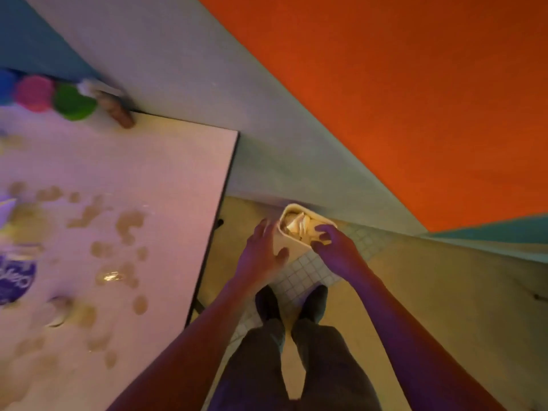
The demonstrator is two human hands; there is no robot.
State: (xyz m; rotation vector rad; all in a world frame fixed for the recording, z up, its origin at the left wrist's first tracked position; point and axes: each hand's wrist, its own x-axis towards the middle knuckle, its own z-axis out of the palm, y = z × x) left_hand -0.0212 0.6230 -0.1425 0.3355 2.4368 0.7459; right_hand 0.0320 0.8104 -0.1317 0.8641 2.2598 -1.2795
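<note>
The cream tub (289, 243) hangs over the tiled floor (299, 277), just right of the bench (163, 179) corner, its open mouth turned up toward the person and stuffed with crumpled paper (298, 223). The left hand (262, 253) grips its left wall, thumb across the near face, while the right hand (333, 247) curls its fingers over the right rim and seems to pinch the paper. The paper thus lies right under the right hand, the nearer one, so pulling it out looks like a straight lift from the mouth
</note>
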